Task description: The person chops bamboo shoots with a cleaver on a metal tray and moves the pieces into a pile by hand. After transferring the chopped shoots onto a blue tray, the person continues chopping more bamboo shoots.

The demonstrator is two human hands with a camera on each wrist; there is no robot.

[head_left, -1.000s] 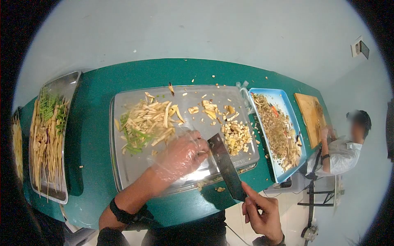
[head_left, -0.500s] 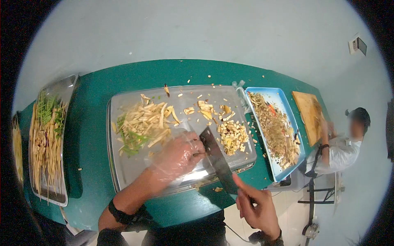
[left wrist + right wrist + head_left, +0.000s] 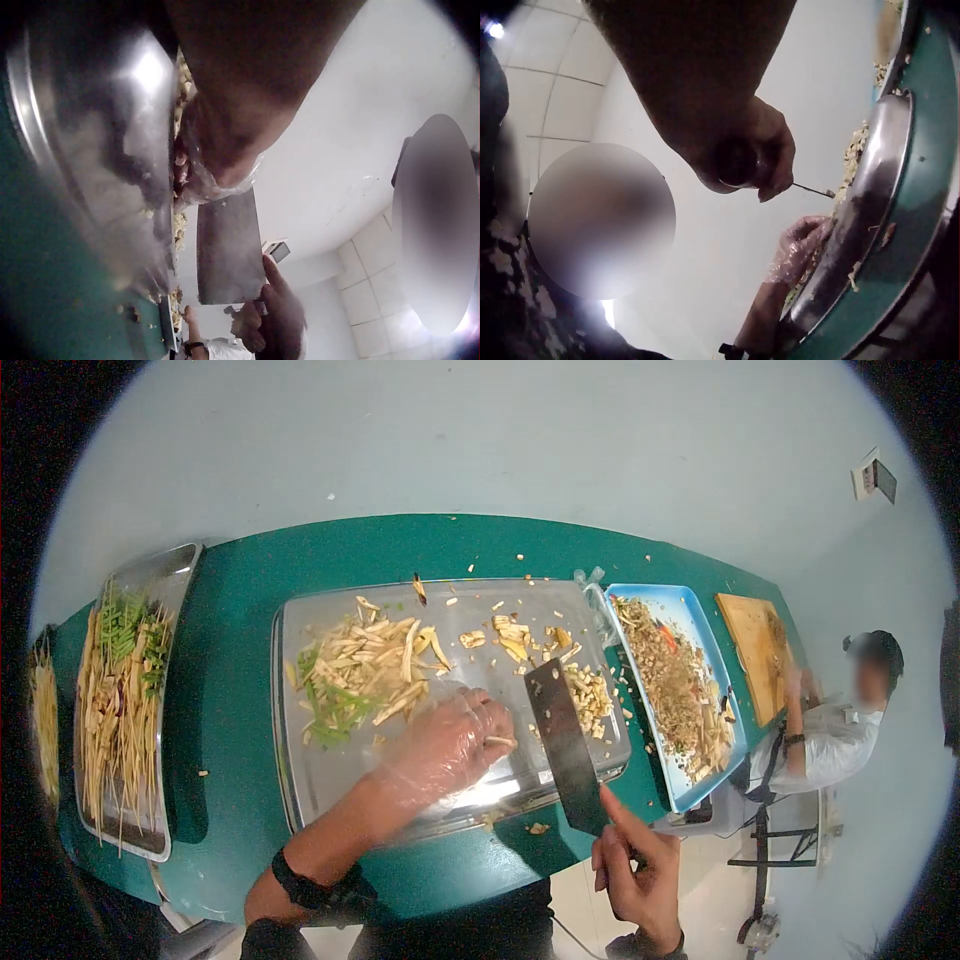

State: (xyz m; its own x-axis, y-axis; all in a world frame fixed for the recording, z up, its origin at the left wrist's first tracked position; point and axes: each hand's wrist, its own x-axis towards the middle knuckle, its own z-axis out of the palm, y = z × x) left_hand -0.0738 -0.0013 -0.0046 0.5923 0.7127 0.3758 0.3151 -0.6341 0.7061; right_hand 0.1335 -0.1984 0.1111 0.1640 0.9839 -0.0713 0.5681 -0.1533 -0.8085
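Note:
My left hand (image 3: pixel 450 730), in a clear plastic glove, rests low on an upturned metal tray (image 3: pixel 400 800). Its curled fingers hold a pale vegetable strip (image 3: pixel 501 741), whose end pokes out toward the blade. The right hand (image 3: pixel 640 870) is bare and grips a cleaver (image 3: pixel 565 745) by its handle, the forefinger laid along the blade. A small gap separates blade and gloved fingers; the left wrist view shows the cleaver (image 3: pixel 229 251) just beyond the glove. Strips with green pieces (image 3: pixel 365 660) are piled behind my left hand, and small diced bits (image 3: pixel 597 700) lie partly behind the blade.
On the right, a blue-rimmed tray (image 3: pixel 740 725) holds chopped food. Past it, another person (image 3: pixel 835 735) works at a wooden board (image 3: pixel 745 625). A metal tray of long stalks (image 3: pixel 155 845) stands at the left. Crumbs dot the green table (image 3: pixel 400 550).
The cleaver has shifted right, away from the gloved fingers, and its blade now covers part of the diced pile. The left hand stays over the tray, the strip's end now showing more clearly.

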